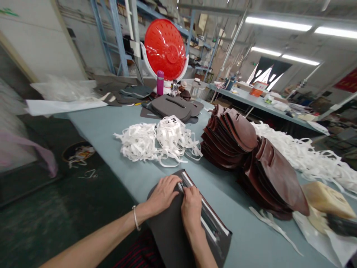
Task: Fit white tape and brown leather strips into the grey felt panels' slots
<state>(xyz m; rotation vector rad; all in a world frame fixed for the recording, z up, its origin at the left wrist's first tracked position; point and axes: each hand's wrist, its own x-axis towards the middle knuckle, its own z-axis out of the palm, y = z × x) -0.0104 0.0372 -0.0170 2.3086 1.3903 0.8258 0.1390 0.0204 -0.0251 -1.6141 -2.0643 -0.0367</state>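
A dark grey cut piece (170, 230) with white strips (208, 214) along a slot lies at the near edge of the table (111, 130). My left hand (163, 193) rests on the piece, its fingertips curled and pressing at the end of a white strip. Right beside it, my right hand (191, 206) has its fingers pinched on the same strip end. The two hands touch at the fingertips. A bracelet sits on my left wrist.
Tangled white strips (158, 139) lie mid-table. Stacks of brown leather pieces (245, 149) stand to the right, more white strips (306, 156) behind them. Grey pieces (173, 106), a pink bottle (160, 82) and a red fan (165, 49) stand at the far end. Floor lies to the left.
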